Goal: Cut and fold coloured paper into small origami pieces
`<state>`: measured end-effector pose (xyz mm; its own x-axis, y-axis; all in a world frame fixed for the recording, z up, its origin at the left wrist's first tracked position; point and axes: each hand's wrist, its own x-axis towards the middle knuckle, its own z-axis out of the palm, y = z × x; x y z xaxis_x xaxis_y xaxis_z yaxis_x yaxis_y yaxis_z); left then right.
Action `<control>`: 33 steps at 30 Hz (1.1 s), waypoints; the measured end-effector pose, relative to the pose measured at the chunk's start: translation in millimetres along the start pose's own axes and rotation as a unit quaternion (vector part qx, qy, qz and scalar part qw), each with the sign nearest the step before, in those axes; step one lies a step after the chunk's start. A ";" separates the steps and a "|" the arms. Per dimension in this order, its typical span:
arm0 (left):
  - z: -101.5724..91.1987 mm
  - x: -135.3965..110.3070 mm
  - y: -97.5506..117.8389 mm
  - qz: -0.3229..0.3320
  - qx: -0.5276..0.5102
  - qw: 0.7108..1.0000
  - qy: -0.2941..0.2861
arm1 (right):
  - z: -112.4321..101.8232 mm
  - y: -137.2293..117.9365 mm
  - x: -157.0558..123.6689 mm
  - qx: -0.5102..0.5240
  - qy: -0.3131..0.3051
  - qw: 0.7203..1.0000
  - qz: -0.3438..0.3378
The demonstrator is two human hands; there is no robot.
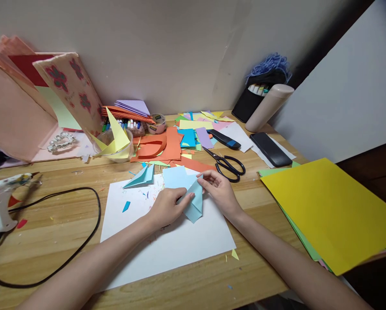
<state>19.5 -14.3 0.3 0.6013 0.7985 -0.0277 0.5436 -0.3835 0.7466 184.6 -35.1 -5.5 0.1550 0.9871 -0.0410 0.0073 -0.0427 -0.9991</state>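
A folded light blue paper (195,206) is held between both hands above a white sheet (128,258). My left hand (170,204) grips its left side, thumb over the front and the other fingers partly hidden. My right hand (219,189) pinches its upper right corner between thumb and index finger. Behind them lies another light blue piece of paper (173,175), flat on the white sheet. A folded light blue paper shape (141,177) stands to the left of it. One small darker blue scrap (126,206) rests near my left hand.
Black-handled scissors (226,163) lie beyond my right hand, near a box cutter (225,138) and coloured paper scraps (173,144). At left are a glue gun (1,206) and its looping black cord (97,215). Yellow paper (331,211) overhangs the right table edge. A phone (270,149) lies behind it.
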 end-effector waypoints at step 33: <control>-2.4 8.3 -16.6 -0.127 -0.180 0.958 0.186 | -34.9 -12.1 1.8 -0.281 -0.246 0.889 -0.264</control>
<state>14.1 -0.1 -10.7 0.1897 0.9806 -0.0501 0.3676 -0.0236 0.9297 219.3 -38.2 7.0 -0.4661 0.8349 0.2928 0.4653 0.5128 -0.7215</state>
